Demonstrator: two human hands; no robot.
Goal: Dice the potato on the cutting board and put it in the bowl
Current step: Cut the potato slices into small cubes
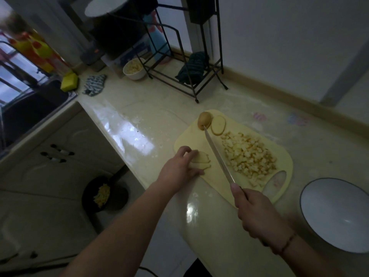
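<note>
A pale yellow cutting board [191,136] lies on the counter. A heap of diced potato [249,154] covers its right half. At the far end sits an uncut potato piece [204,119] with a round slice [218,124] leaning beside it. My left hand [180,168] presses a small stack of potato slices [202,161] flat on the board's left side. In my right hand [257,214] I grip a long knife [217,156], whose tip touches the uncut potato piece. An empty white bowl [335,214] with a dark rim stands to the right of the board.
A small white bowl of diced potato [134,68] stands at the back beside a black wire rack [185,62]. A striped cloth [94,84] and yellow sponge [68,81] lie near the sink [30,108]. On the floor sits a dark pan [104,193] holding scraps.
</note>
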